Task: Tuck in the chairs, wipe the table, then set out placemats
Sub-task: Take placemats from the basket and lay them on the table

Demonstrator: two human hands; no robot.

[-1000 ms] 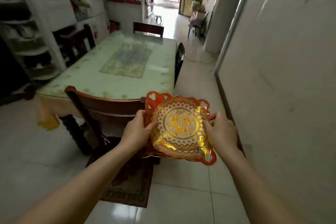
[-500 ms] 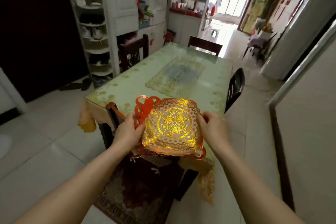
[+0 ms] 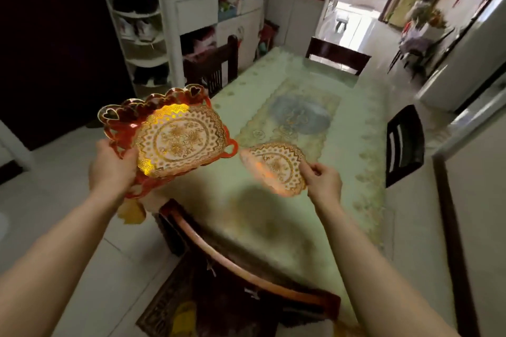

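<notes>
Broadly, the table (image 3: 356, 123) fills the middle of the view under a pale green patterned cloth, with a lacy runner (image 3: 298, 115) along its centre. Four dark chairs are drawn up to it: the near chair (image 3: 232, 262) directly below the camera, the left chair (image 3: 213, 65), the far chair (image 3: 336, 56) and the right chair (image 3: 404, 145). Over the table's near left corner, the left hand (image 3: 113, 167) grips a stack of placemats (image 3: 178, 139) by its lower left edge, thumb on top. A round gold mat lies uppermost over red ones with heart cut-outs. Just to the right, the right hand (image 3: 323, 180) pinches a single gold placemat (image 3: 276, 167) by its rim. That mat is tilted and blurred, and I cannot tell whether it touches the cloth.
</notes>
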